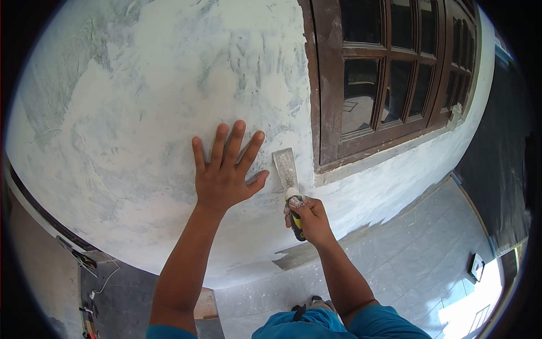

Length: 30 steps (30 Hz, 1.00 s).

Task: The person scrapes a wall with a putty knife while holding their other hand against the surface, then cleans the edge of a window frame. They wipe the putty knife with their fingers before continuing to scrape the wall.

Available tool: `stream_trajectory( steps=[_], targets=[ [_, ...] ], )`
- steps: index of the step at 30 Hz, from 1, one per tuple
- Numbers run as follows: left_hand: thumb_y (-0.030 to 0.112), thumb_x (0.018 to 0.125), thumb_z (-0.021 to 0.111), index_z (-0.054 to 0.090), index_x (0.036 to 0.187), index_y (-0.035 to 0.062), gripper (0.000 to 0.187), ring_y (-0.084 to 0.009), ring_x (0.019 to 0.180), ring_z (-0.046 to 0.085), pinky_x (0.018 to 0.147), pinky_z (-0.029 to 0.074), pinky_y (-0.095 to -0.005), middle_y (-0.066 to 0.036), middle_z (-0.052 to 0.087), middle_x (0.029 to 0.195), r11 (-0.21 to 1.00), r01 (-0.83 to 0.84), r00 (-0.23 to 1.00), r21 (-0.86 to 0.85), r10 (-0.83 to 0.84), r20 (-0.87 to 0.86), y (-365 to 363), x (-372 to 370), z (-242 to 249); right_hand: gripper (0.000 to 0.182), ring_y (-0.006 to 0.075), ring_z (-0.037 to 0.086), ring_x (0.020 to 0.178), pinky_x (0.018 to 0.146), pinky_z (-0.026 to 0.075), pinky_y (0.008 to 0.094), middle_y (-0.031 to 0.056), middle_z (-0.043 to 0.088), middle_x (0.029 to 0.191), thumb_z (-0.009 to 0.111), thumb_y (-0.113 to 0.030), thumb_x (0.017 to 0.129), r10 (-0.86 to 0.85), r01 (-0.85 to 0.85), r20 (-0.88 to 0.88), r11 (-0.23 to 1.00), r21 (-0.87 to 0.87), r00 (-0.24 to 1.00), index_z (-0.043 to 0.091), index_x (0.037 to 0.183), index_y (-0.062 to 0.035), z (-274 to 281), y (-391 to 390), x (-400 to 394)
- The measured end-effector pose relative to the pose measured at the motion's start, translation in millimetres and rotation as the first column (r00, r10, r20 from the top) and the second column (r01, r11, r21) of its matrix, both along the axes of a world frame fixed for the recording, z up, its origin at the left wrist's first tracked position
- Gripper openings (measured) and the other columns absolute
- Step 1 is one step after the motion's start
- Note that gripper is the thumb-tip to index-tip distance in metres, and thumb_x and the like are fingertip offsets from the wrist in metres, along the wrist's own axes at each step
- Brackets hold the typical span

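My left hand (224, 169) lies against the patchy white wall (152, 113), fingers spread and thumb out to the right. In my right hand (309, 219) is a putty knife (286, 169), gripped by its black and yellow handle. Its metal blade points up, smeared with white material, close to the wall and left of the window frame's lower corner. White residue coats the fingers of the right hand and the neck of the tool. Grey streaks and trowel marks show across the wall surface around both hands.
A brown wooden window (333, 113) with glass panes is set in the wall at the upper right. Grey floor tiles (389, 265) with white specks stretch below. A dark panel (497, 152) stands at far right. Tools and a white cable (107, 279) lie at lower left.
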<state>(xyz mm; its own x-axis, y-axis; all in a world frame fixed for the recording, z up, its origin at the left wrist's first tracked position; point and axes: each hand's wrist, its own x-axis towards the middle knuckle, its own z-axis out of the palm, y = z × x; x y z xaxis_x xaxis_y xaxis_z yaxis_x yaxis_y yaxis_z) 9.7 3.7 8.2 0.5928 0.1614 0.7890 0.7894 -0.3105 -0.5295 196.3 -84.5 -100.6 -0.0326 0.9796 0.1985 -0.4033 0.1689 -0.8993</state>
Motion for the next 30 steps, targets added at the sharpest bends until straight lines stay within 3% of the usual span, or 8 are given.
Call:
stream_trajectory(
  steps=[6, 8, 10, 19, 26, 30],
  targets=[
    [0.057, 0.075, 0.063, 0.04, 0.149, 0.033, 0.081, -0.0273, 0.149, 0.022, 0.119, 0.006, -0.0619, -0.005, 0.029, 0.16, 1.0, 0.0, 1.0, -0.002, 0.0, 0.021, 0, 0, -2, 0.023, 0.0124, 0.06, 0.061, 0.059, 0.048, 0.0263, 0.0049, 0.061, 0.076, 0.052, -0.018, 0.098, 0.017, -0.018, -0.011, 0.994, -0.109, 1.0, 0.061, 0.086, 0.0001, -8, -15, -2],
    [0.057, 0.077, 0.06, 0.04, 0.149, 0.0345, 0.077, -0.0258, 0.148, 0.025, 0.119, 0.008, -0.061, -0.003, 0.031, 0.159, 1.0, -0.004, 0.999, 0.0, 0.004, 0.033, 0, 1, -1, 0.022, 0.0129, 0.059, 0.061, 0.059, 0.047, 0.0264, 0.0054, 0.061, 0.076, 0.052, -0.017, 0.098, 0.03, -0.029, 0.011, 0.994, -0.103, 0.999, 0.06, 0.086, 0.0003, -7, -14, 1],
    [0.057, 0.074, 0.066, 0.04, 0.149, 0.0317, 0.083, -0.0285, 0.15, 0.018, 0.118, 0.005, -0.0622, -0.007, 0.026, 0.16, 1.0, 0.006, 1.0, -0.001, -0.006, 0.007, 1, 0, -1, 0.022, 0.013, 0.059, 0.061, 0.058, 0.047, 0.0264, 0.0055, 0.061, 0.076, 0.052, -0.017, 0.098, 0.024, -0.023, 0.01, 0.997, -0.08, 1.0, 0.06, 0.086, 0.0004, -8, -8, 1],
    [0.057, 0.074, 0.066, 0.04, 0.149, 0.032, 0.084, -0.0286, 0.149, 0.02, 0.118, 0.005, -0.0624, -0.007, 0.027, 0.16, 1.0, 0.0, 1.0, -0.004, 0.0, 0.002, 1, -1, -1, 0.026, 0.0121, 0.058, 0.061, 0.058, 0.046, 0.0259, 0.0047, 0.06, 0.075, 0.052, -0.021, 0.099, 0.009, -0.007, 0.035, 0.999, -0.045, 0.999, 0.061, 0.085, 0.0, -20, -10, 5],
    [0.056, 0.073, 0.067, 0.042, 0.148, 0.0318, 0.082, -0.0284, 0.149, 0.02, 0.118, 0.006, -0.0619, -0.007, 0.028, 0.159, 1.0, 0.016, 1.0, -0.002, -0.016, 0.007, -1, 0, 0, 0.025, 0.0118, 0.058, 0.059, 0.058, 0.046, 0.0257, 0.0042, 0.06, 0.072, 0.053, -0.018, 0.098, -0.007, 0.009, 0.052, 1.0, -0.024, 0.999, 0.062, 0.083, -0.0003, 24, 1, 4],
    [0.057, 0.073, 0.067, 0.043, 0.147, 0.0316, 0.082, -0.0282, 0.149, 0.021, 0.118, 0.006, -0.0618, -0.006, 0.029, 0.159, 1.0, 0.019, 1.0, 0.004, -0.019, 0.018, 0, 0, 0, 0.026, 0.0115, 0.058, 0.059, 0.057, 0.046, 0.0257, 0.0043, 0.06, 0.071, 0.052, -0.018, 0.098, -0.017, 0.017, -0.004, 0.999, -0.035, 1.0, 0.062, 0.082, -0.0004, -4, -7, 1]
  ],
)
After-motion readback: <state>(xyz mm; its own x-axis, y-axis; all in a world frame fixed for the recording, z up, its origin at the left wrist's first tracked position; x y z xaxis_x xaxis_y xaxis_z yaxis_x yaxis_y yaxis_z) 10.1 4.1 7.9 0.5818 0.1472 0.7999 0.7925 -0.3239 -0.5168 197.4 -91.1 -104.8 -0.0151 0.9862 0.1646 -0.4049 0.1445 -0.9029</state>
